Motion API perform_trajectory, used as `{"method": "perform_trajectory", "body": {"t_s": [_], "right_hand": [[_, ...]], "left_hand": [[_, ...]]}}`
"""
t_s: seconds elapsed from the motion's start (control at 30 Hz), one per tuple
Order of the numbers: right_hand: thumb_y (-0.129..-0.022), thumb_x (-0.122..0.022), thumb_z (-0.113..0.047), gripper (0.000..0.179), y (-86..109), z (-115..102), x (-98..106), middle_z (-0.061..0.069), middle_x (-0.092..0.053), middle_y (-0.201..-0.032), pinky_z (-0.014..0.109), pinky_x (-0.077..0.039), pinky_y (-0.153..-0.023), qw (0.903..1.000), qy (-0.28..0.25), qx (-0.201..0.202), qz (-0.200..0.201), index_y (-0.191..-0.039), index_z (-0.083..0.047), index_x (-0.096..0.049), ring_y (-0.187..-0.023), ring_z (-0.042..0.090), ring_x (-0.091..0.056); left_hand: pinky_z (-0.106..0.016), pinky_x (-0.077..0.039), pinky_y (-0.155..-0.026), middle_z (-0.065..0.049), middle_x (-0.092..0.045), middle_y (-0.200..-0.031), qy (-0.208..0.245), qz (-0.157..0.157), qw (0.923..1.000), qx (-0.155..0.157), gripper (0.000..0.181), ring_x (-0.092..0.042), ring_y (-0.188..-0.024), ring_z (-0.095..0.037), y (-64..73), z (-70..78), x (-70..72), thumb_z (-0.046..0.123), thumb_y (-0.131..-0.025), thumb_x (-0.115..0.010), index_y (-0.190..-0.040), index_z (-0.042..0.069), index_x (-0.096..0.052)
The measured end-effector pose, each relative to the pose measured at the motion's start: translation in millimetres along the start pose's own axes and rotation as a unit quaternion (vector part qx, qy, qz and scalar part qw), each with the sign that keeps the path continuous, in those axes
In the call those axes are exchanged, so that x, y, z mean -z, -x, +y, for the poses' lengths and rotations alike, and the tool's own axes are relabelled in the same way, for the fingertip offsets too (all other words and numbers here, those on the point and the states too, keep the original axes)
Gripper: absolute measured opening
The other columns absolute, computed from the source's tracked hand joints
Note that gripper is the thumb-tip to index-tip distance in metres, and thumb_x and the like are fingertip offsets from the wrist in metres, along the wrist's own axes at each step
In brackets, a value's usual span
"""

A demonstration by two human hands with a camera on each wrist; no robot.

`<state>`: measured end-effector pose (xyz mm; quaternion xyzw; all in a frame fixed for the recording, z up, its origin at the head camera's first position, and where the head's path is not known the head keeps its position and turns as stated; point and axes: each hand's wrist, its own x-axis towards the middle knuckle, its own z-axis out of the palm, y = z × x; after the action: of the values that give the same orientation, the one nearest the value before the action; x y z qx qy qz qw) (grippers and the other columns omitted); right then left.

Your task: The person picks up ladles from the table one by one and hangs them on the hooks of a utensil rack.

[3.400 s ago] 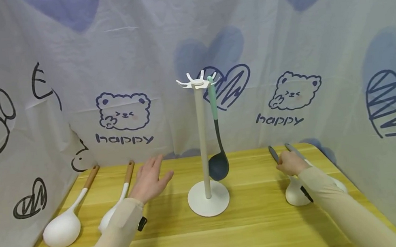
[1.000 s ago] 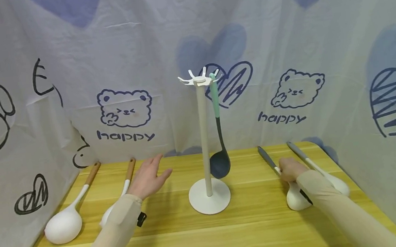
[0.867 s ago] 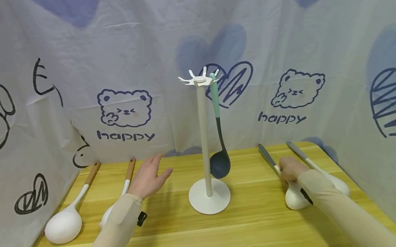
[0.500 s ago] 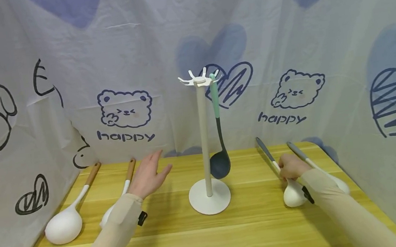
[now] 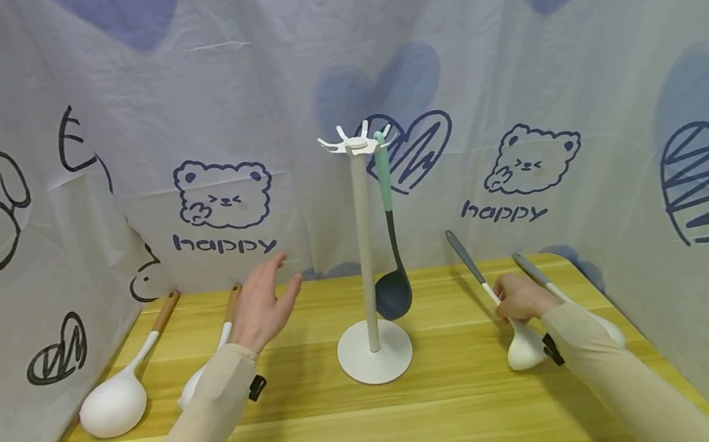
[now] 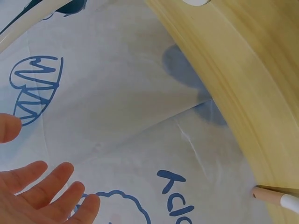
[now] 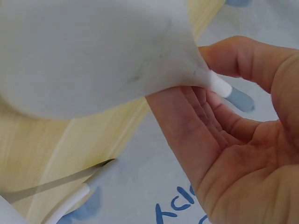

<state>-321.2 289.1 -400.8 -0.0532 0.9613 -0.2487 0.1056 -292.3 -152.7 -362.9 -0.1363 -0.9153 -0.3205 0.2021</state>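
My right hand (image 5: 522,295) pinches the neck of a white ladle with a grey handle (image 5: 466,256). Its handle is tilted up and away, and its pale bowl (image 7: 93,51) fills much of the right wrist view, thumb on one side and fingers on the other. A second grey-handled ladle (image 5: 533,270) lies just right of that hand, partly behind the sleeve. My left hand (image 5: 262,308) holds nothing; its fingers are spread in the air beside a white ladle with a wooden handle (image 5: 233,306), whose bowl is partly covered by the forearm.
A white utensil stand (image 5: 364,249) with a ring of hooks rises mid-table. From it hangs a black ladle (image 5: 394,295) with a mint handle. Another wooden-handled ladle (image 5: 113,405) lies far left. A printed cloth (image 5: 300,205) closes off the back and sides.
The ladle's grey handle end has risen and swung left in my right hand, its bowl staying low. My left hand has lifted slightly, fingers still spread.
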Motion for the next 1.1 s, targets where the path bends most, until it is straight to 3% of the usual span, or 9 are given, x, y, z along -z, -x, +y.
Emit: {"method": "perform_trajectory", "body": {"t_s": [0.27, 0.67, 0.93, 1.1], "right_hand": [[-0.082, -0.057, -0.003, 0.022, 4.0, -12, 1, 0.015, -0.065, -0.079, 0.027, -0.050, -0.050, 0.9989, -0.039, 0.006, 0.024, -0.103, 0.004, -0.052, -0.064, 0.019, -0.062], [-0.091, -0.055, -0.009, 0.016, 1.9, -24, 4, 0.017, -0.064, -0.085, 0.029, -0.054, -0.054, 0.9974, -0.043, 0.023, 0.054, -0.103, 0.000, -0.049, -0.066, 0.018, -0.066], [-0.092, -0.053, -0.008, 0.020, 2.1, -25, 4, 0.019, -0.064, -0.089, 0.030, -0.057, -0.055, 0.9958, -0.054, 0.034, 0.065, -0.108, 0.003, -0.050, -0.065, 0.016, -0.065], [-0.094, -0.053, -0.009, 0.020, 2.4, -27, 2, 0.021, -0.065, -0.092, 0.031, -0.057, -0.056, 0.9945, -0.067, 0.040, 0.069, -0.110, 0.003, -0.049, -0.068, 0.019, -0.067]], "left_hand": [[-0.055, -0.044, -0.106, -0.018, -0.054, -0.139, -0.012, 0.013, 0.9997, -0.014, 0.053, -0.050, -0.128, -0.036, -6.3, 6.2, 6.5, 0.035, -0.100, -0.054, -0.144, 0.007, -0.044], [-0.055, -0.047, -0.101, -0.017, -0.054, -0.139, -0.010, 0.019, 0.9997, -0.013, 0.054, -0.052, -0.126, -0.035, -15.0, 18.0, 16.3, 0.036, -0.100, -0.055, -0.146, 0.011, -0.041], [-0.057, -0.031, -0.116, -0.014, -0.034, -0.157, 0.005, 0.020, 0.9997, -0.013, 0.073, -0.033, -0.144, -0.035, -19.8, 24.3, 21.3, 0.053, -0.097, -0.053, -0.154, 0.012, -0.030], [-0.058, -0.025, -0.119, -0.012, -0.025, -0.162, 0.021, 0.030, 0.9992, -0.017, 0.081, -0.026, -0.148, -0.034, -23.2, 29.1, 23.8, 0.059, -0.094, -0.053, -0.156, 0.015, -0.024]]}}
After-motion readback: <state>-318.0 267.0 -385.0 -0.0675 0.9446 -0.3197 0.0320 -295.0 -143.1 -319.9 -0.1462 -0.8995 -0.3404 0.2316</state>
